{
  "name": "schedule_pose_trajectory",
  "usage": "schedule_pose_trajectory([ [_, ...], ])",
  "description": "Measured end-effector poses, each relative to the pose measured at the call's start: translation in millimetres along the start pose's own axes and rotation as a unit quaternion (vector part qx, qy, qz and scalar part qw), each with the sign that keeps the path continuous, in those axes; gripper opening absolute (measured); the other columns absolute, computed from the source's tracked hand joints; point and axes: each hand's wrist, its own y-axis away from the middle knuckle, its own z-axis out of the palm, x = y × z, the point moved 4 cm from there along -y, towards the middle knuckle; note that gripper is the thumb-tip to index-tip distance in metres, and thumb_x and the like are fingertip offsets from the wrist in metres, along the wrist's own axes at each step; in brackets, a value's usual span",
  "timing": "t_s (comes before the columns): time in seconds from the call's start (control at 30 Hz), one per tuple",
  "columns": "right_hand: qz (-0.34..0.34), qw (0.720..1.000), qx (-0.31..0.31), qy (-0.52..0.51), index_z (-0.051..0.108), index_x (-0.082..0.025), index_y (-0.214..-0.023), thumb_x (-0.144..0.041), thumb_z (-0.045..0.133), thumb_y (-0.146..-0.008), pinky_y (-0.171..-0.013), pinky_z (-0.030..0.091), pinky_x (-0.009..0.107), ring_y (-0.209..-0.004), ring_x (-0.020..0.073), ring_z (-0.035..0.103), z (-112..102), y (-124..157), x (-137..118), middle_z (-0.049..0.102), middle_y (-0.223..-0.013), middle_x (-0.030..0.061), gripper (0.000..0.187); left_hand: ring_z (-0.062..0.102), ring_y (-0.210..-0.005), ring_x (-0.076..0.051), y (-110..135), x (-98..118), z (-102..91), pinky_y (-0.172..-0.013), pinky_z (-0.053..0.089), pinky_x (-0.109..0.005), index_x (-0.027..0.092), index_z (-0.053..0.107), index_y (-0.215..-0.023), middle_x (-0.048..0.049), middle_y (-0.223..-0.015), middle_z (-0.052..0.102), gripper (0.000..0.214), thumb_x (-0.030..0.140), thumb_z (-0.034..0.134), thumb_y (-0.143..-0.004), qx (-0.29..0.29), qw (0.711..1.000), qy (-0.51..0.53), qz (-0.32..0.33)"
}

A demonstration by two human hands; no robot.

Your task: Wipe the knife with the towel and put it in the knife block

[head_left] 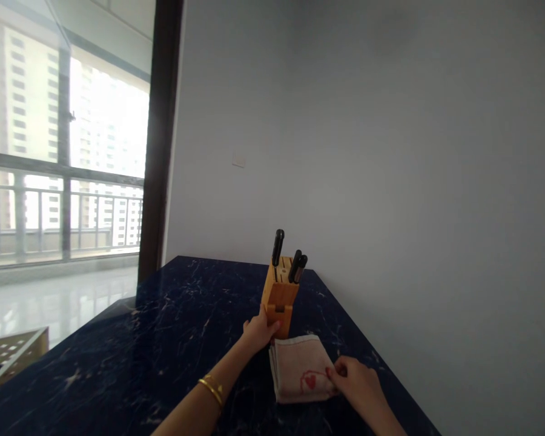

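A wooden knife block stands upright on the dark blue marble table, near the wall. Three black knife handles stick out of its top. My left hand, with gold bangles on the wrist, grips the lower front of the block. A folded beige cloth with a red heart print lies flat just in front of the block. My right hand rests at the cloth's right edge, fingers curled and pinching it.
A grey wall runs along the table's right and far sides. At the left a large window with a dark frame looks onto a balcony. A perforated wooden crate sits low at the far left.
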Motion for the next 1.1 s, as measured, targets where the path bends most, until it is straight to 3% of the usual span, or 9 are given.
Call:
schedule_pose_trajectory([
  [0.13, -0.004, 0.999, 0.002, 0.033, 0.062, -0.022, -0.067, -0.032, 0.043, -0.076, -0.074, 0.034, 0.037, -0.079, 0.0227, 0.062, -2, 1, 1, 0.068, -0.074, 0.0027, 0.023, 0.052, -0.109, -0.026, -1, 6, 5.1, -0.100, 0.014, -0.046, 0.016, 0.032, -0.129, -0.0099, -0.106, 0.065, 0.060, 0.049, 0.040, -0.080, 0.021, 0.997, -0.065, 0.038],
  [0.27, 0.017, 0.999, 0.014, 0.037, 0.061, -0.020, -0.068, -0.033, 0.043, -0.075, -0.075, 0.034, 0.039, -0.079, 0.0238, 0.061, -5, 1, 3, 0.068, -0.075, 0.0048, 0.023, 0.054, -0.106, -0.026, 1, 14, 9.9, -0.099, 0.015, -0.047, 0.016, 0.037, -0.126, -0.0105, -0.101, 0.066, 0.057, 0.051, 0.034, -0.081, 0.028, 0.993, -0.100, 0.060],
  [0.63, 0.066, 0.997, 0.022, 0.033, 0.062, -0.020, -0.072, -0.033, 0.044, -0.075, -0.078, 0.033, 0.043, -0.085, 0.0257, 0.060, -11, -2, 19, 0.068, -0.080, 0.0065, 0.023, 0.054, -0.104, -0.027, 1, 54, 43.2, -0.097, 0.018, -0.051, 0.008, 0.027, -0.132, -0.0156, -0.107, 0.063, 0.063, 0.047, 0.030, -0.083, 0.009, 0.990, -0.134, 0.051],
  [0.97, 0.091, 0.995, 0.031, 0.036, 0.063, -0.022, -0.076, -0.033, 0.042, -0.077, -0.078, 0.034, 0.042, -0.087, 0.0253, 0.060, -5, -7, 29, 0.068, -0.082, 0.0054, 0.024, 0.051, -0.108, -0.029, -1, 64, 60.3, -0.098, 0.015, -0.049, 0.002, 0.023, -0.133, -0.0189, -0.107, 0.063, 0.065, 0.044, 0.033, -0.084, 0.027, 0.995, -0.080, 0.044],
  [1.1, 0.098, 0.994, 0.016, 0.040, 0.063, -0.021, -0.074, -0.036, 0.044, -0.076, -0.078, 0.035, 0.042, -0.087, 0.0257, 0.060, -7, -5, 29, 0.068, -0.083, 0.0070, 0.024, 0.050, -0.111, -0.028, -2, 56, 54.8, -0.099, 0.018, -0.049, 0.009, 0.007, -0.138, -0.0164, -0.115, 0.059, 0.075, 0.047, 0.039, -0.082, 0.028, 0.999, -0.012, 0.031],
])
